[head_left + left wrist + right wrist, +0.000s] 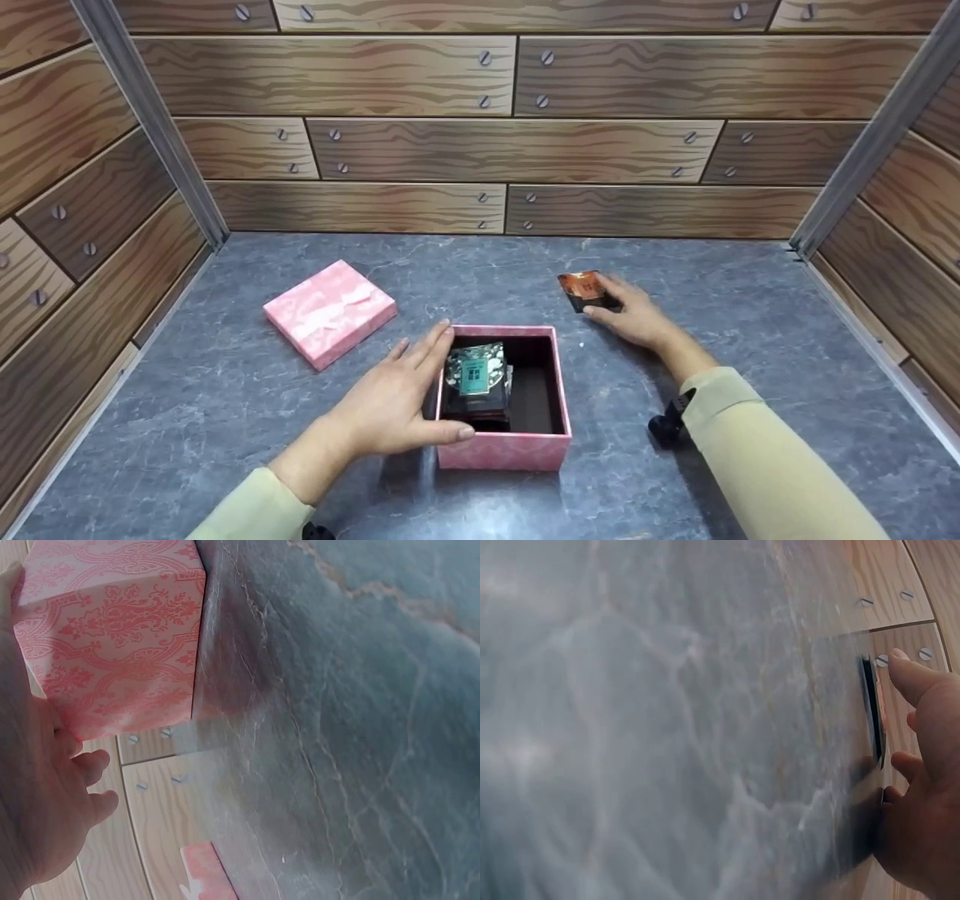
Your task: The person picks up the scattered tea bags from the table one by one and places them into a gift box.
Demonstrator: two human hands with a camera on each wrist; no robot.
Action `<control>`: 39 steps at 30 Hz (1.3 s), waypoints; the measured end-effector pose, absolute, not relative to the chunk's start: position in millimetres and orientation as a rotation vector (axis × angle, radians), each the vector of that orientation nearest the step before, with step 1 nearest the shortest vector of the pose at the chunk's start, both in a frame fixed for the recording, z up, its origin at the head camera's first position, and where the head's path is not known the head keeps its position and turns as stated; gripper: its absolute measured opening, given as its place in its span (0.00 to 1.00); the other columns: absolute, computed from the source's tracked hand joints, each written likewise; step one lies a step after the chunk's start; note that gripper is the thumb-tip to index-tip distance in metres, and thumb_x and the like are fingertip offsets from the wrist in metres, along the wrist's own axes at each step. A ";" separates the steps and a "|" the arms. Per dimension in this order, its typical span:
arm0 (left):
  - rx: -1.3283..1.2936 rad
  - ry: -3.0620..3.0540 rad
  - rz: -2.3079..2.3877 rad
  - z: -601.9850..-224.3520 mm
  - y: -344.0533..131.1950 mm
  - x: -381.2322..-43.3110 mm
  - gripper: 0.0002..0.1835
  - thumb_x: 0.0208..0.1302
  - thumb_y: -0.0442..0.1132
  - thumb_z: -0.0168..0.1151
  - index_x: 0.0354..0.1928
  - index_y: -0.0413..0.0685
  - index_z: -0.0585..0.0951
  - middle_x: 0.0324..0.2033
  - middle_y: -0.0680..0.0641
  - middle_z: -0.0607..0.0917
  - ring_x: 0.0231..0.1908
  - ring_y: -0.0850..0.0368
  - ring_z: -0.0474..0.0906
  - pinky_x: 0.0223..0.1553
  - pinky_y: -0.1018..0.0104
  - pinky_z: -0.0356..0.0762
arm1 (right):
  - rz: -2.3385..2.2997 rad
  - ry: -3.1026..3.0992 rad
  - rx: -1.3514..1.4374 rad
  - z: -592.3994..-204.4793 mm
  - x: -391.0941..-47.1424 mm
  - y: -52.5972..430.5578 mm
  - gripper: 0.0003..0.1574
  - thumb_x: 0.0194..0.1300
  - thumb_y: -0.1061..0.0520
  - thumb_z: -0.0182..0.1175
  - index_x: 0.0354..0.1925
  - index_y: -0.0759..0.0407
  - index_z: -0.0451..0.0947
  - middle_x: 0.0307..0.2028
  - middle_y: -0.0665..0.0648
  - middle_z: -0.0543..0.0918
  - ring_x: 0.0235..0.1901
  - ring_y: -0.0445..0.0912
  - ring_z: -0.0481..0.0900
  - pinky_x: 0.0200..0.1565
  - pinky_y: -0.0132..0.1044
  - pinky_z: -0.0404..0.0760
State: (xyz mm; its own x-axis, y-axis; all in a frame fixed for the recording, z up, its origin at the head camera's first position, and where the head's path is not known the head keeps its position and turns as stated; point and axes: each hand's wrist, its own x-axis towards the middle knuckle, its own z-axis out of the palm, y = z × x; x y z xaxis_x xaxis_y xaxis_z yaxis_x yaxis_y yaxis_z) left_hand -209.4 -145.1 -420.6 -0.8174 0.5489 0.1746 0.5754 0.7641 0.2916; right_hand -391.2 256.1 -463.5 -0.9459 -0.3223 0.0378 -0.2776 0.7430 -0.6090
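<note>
A pink patterned box (502, 452) stands lidless at the front middle. In its left half lies a stack of dark sachets, the top one a sachet with a green label (474, 375). My left hand (390, 401) spans the box's left side, fingers extended to the far left corner and thumb across the near rim. The left wrist view shows this hand (45, 795) beside the patterned wall. Farther back on the right, my right hand (634, 313) holds an orange and black sachet (581, 287) at its right side, thumb on the near edge, fingers at the far edge.
The pink lid (330, 311) with a pale bow rests on the grey marbled tabletop (225, 420), left of the box. Wood-patterned walls (420, 150) enclose the table at the back and both sides. The box's right half shows its dark bottom.
</note>
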 end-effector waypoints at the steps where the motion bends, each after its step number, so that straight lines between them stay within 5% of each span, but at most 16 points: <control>1: -0.922 -2.875 -0.518 -420.7 -144.5 -209.7 0.68 0.61 0.83 0.54 0.86 0.40 0.45 0.85 0.43 0.47 0.81 0.48 0.51 0.79 0.40 0.50 | -0.952 2.881 -0.484 -463.8 -390.6 256.3 0.51 0.77 0.40 0.60 0.83 0.63 0.54 0.80 0.76 0.52 0.79 0.75 0.44 0.74 0.77 0.41; 6: -0.919 -2.880 -0.507 -422.2 -144.3 -209.7 0.68 0.61 0.83 0.55 0.86 0.41 0.45 0.85 0.43 0.46 0.82 0.48 0.50 0.80 0.41 0.49 | -0.876 2.917 -0.462 -466.8 -389.5 255.2 0.48 0.78 0.39 0.59 0.81 0.64 0.59 0.81 0.73 0.54 0.79 0.74 0.43 0.71 0.82 0.40; 13: -0.920 -2.874 -0.526 -421.2 -143.7 -209.5 0.68 0.61 0.81 0.57 0.85 0.39 0.46 0.85 0.43 0.47 0.82 0.48 0.51 0.80 0.41 0.50 | -1.040 2.957 -0.456 -469.8 -386.7 252.1 0.34 0.79 0.47 0.62 0.71 0.69 0.75 0.76 0.76 0.64 0.77 0.73 0.56 0.77 0.67 0.54; 20: -0.925 -2.855 -0.529 -422.7 -144.0 -211.0 0.68 0.61 0.82 0.57 0.85 0.39 0.47 0.85 0.42 0.48 0.81 0.47 0.53 0.79 0.40 0.51 | -1.091 3.023 -0.403 -468.4 -380.7 245.9 0.24 0.67 0.52 0.74 0.54 0.67 0.88 0.69 0.77 0.73 0.71 0.73 0.68 0.75 0.62 0.63; 28: -0.922 -2.862 -0.534 -423.1 -143.5 -210.4 0.68 0.61 0.81 0.57 0.85 0.40 0.47 0.85 0.43 0.47 0.81 0.47 0.53 0.80 0.40 0.50 | -1.028 3.066 -0.354 -465.9 -368.5 241.8 0.16 0.63 0.53 0.77 0.41 0.63 0.85 0.44 0.66 0.87 0.49 0.64 0.82 0.56 0.60 0.78; 39: -0.924 -2.855 -0.534 -422.2 -143.2 -209.6 0.68 0.61 0.83 0.54 0.85 0.40 0.48 0.85 0.43 0.49 0.81 0.47 0.55 0.79 0.39 0.51 | -0.976 3.001 -0.401 -457.0 -360.0 242.9 0.13 0.65 0.58 0.75 0.45 0.61 0.84 0.48 0.63 0.87 0.55 0.63 0.81 0.65 0.62 0.74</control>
